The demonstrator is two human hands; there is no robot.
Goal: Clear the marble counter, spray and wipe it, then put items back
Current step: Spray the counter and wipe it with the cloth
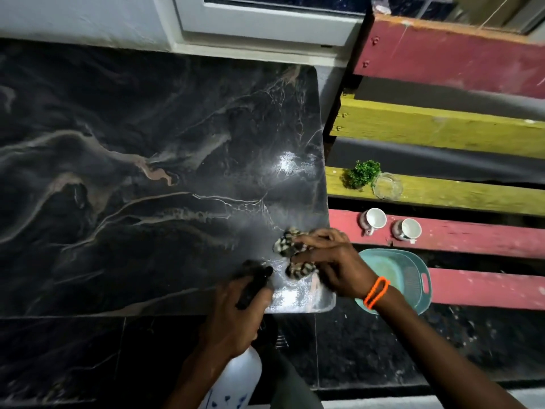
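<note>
Nearest, the left hand (233, 317) grips a white spray bottle (239, 376) off the tabletop's (118, 172) near edge. Right hand (330, 261) presses a spotted cloth (290, 255), fingers curled over it, at the near right corner. Leftward, dark marble lies open. Cups (376, 220) and a teal basket (395, 276) sit beyond the right edge.

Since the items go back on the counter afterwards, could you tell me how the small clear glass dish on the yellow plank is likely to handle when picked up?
The glass dish looks like thick clear glass, so probably rigid and heavy for its size. It is likely slippery, especially for a damp hand. Sitting on a narrow yellow plank with gaps either side, it could fall and break if nudged.
</note>
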